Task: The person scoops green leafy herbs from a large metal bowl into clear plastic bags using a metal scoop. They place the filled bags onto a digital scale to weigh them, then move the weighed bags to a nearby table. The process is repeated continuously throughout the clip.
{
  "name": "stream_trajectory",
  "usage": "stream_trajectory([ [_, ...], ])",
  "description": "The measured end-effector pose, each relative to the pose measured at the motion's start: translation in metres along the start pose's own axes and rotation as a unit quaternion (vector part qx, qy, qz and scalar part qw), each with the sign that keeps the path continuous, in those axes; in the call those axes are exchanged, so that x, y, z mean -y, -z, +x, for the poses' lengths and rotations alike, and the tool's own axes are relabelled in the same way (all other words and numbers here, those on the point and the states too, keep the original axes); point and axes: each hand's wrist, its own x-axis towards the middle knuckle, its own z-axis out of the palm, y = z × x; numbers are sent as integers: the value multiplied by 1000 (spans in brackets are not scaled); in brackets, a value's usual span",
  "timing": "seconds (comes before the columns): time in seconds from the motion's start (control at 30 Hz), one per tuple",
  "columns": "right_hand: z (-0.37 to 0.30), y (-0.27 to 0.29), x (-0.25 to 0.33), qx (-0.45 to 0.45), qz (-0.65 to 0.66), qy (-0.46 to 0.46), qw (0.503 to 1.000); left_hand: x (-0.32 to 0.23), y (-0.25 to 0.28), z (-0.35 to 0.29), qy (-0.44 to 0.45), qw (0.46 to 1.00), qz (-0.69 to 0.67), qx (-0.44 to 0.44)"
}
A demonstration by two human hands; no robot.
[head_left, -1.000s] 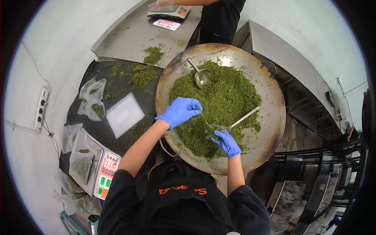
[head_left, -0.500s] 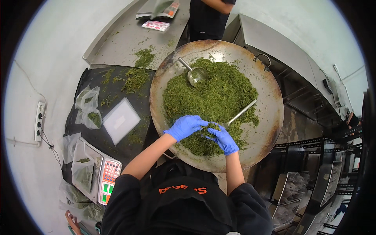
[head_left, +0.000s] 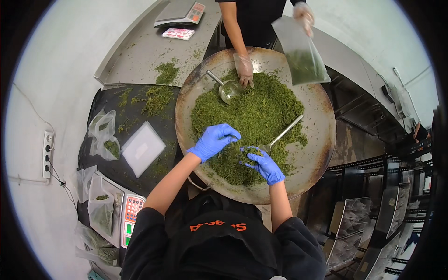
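Both my hands wear blue gloves and hover over a large round metal wok (head_left: 322, 140) heaped with shredded green leaves (head_left: 261, 109). My left hand (head_left: 212, 142) is pinched above the near left side of the heap, and whatever its fingertips hold is too small to make out. Cupped around a small clump of the leaves, my right hand (head_left: 265, 167) sits just to the right and lower. Beside it a metal scoop (head_left: 285, 131) lies partly in the leaves, handle up to the right. A second scoop (head_left: 228, 91) rests at the far left of the heap.
Across the wok a person's clear-gloved hand (head_left: 244, 70) reaches into the leaves; their other hand holds a plastic bag (head_left: 303, 60) partly filled with green. Left are a stack of bags (head_left: 143, 148), a filled bag (head_left: 105, 135) and a scale (head_left: 132, 210). Another scale (head_left: 179, 14) stands far left.
My left hand has drawn left, away from my right hand, which stays nearly in place. The person opposite has moved a hand into the wok and brought a bag over to the right.
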Motion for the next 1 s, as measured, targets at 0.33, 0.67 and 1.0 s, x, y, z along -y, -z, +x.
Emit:
stream_trajectory([
  [0.33, 2, 5, -2, 22, -43, -9, 999, 4, 29, 5, 18, 995, 78, -62],
  [0.67, 12, 29, -22, -34, -34, -25, 999, 31, 63, 3, 79, 977, 93, -173],
  [1.0, 2, 21, -6, -57, -40, -21, 997, 65, 249, 17, 131, 901, 322, -260],
])
